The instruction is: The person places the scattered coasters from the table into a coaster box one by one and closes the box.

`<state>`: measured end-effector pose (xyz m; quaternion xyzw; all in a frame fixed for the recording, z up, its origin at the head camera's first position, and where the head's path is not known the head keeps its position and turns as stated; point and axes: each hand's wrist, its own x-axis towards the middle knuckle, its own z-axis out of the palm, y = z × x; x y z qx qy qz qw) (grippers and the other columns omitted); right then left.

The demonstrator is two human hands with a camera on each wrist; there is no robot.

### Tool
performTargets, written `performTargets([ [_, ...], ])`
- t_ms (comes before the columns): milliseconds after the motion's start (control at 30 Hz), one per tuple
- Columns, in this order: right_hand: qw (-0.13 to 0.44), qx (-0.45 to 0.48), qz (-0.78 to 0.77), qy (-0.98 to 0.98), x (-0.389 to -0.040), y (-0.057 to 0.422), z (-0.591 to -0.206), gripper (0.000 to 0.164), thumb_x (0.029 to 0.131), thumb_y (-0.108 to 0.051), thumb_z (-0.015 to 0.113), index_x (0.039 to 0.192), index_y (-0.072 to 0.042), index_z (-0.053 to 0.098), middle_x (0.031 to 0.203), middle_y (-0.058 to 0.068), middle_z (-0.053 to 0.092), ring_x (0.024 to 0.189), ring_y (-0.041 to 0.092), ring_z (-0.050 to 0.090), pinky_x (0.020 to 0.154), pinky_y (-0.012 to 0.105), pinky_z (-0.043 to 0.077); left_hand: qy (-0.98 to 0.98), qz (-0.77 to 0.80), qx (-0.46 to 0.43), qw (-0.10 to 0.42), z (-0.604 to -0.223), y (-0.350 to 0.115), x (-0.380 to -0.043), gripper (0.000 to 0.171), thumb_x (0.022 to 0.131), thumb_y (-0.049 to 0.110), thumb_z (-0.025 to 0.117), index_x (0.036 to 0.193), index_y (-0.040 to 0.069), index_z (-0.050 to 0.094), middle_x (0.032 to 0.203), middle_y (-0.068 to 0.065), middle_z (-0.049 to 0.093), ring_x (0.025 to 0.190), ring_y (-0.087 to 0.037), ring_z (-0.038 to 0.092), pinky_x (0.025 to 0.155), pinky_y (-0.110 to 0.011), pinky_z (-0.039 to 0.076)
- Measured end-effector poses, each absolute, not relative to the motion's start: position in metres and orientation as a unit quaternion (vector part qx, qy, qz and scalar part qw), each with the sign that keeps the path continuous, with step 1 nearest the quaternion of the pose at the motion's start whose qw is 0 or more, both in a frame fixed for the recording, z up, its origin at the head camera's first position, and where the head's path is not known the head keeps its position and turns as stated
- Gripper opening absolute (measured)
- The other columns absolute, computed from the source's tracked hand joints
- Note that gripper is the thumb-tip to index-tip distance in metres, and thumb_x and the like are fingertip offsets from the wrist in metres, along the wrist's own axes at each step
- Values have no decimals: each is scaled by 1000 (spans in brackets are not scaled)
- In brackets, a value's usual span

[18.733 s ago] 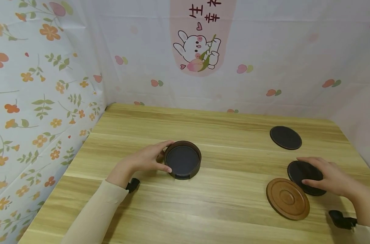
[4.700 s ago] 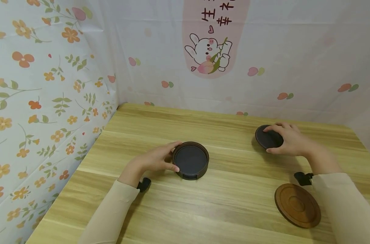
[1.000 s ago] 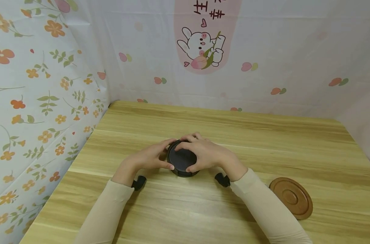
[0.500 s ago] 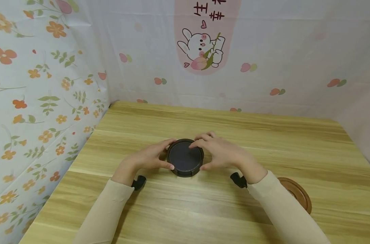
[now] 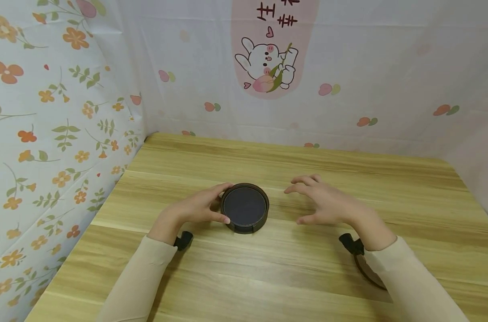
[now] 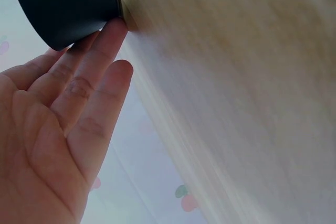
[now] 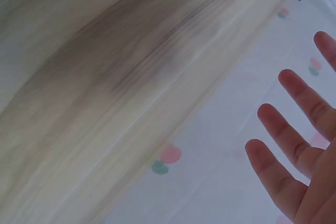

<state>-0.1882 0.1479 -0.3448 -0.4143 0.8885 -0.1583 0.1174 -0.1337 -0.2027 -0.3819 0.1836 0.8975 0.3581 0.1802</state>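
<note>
A round black coaster holder (image 5: 264, 216) stands on the table left of centre, with a dark coaster (image 5: 245, 205) lying flat inside. My left hand (image 5: 195, 206) holds the holder from its left side, thumb at the front and fingers round the back. In the left wrist view, fingertips of the left hand (image 6: 58, 114) lie against the dark outer wall of the holder (image 6: 71, 3). To the right of the holder, my right hand (image 5: 324, 201) hovers with spread, relaxed fingers and nothing in it. A brown round wooden coaster (image 5: 368, 273) lies under the right forearm, mostly hidden by the sleeve.
The wood-grain table (image 5: 244, 273) runs back to a white printed cloth (image 5: 179, 85). A floral cloth (image 5: 59, 147) hangs along the left side. Black wrist camera mounts (image 5: 183, 240) sit at both wrists.
Earlier, two black coasters lay at the right; the right hand carried a black coaster to the holder, let go and moved away right. The left hand stays at the holder.
</note>
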Motion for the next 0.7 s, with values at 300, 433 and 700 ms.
performTargets([
  [300, 104, -405, -160, 894, -183, 174, -346, 67, 79, -31, 85, 138, -21, 55, 150, 12, 42, 135, 37, 36, 98, 60, 46, 898, 358, 182, 180, -382, -202, -134, 99, 83, 35, 81, 159, 10, 23, 159, -13, 35, 138, -33, 46, 118, -55, 31],
  [433, 95, -399, -150, 900, -180, 186, -347, 68, 79, -32, 85, 138, -20, 55, 150, 12, 43, 134, 38, 37, 98, 60, 46, 898, 358, 182, 178, -382, -203, -132, 98, 83, 35, 81, 159, 11, 23, 159, -13, 36, 138, -33, 47, 118, -55, 32],
  [700, 93, -382, -143, 908, -166, 219, -351, 69, 80, -35, 83, 140, -19, 53, 148, 14, 44, 131, 40, 39, 92, 60, 48, 900, 355, 179, 180, -379, -202, -132, 98, 83, 35, 81, 159, 11, 23, 160, -13, 34, 140, -33, 44, 119, -54, 30],
])
